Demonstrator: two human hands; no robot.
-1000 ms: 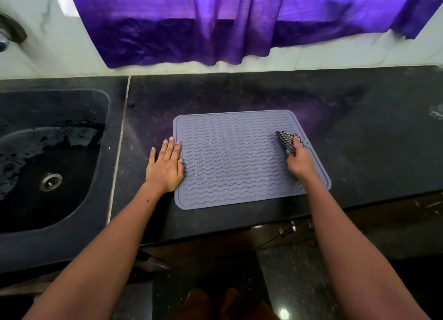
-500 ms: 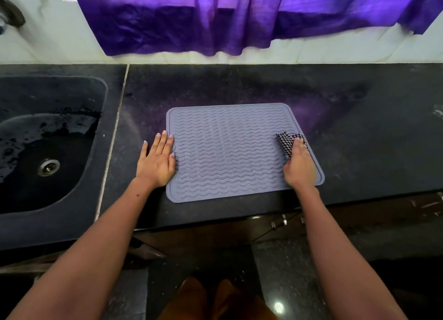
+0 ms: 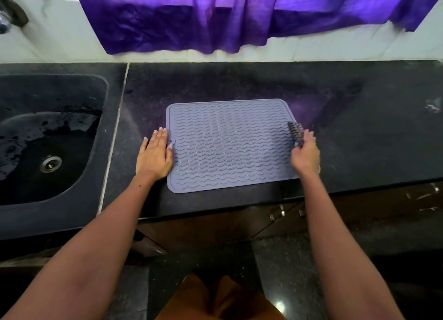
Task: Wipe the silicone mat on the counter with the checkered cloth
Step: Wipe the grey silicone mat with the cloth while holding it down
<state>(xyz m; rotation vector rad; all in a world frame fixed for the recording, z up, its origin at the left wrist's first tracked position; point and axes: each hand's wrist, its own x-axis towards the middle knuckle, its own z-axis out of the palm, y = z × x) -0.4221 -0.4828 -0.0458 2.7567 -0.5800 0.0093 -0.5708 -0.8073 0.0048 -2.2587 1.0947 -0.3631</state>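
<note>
Counter (image 3: 359,151): sink (image 3: 48,137) beside mat (image 3: 230,147)

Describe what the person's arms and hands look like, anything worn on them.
Both arms are bare up to the frame edge, with no sleeves, watch, bracelets or rings visible. The left hand has pale, light-painted nails on its fingers. The right hand wears no glove; its nails are too blurred to tell.

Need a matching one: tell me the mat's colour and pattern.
Grey-lilac mat with wavy raised ridges, seen in the head view.
</note>
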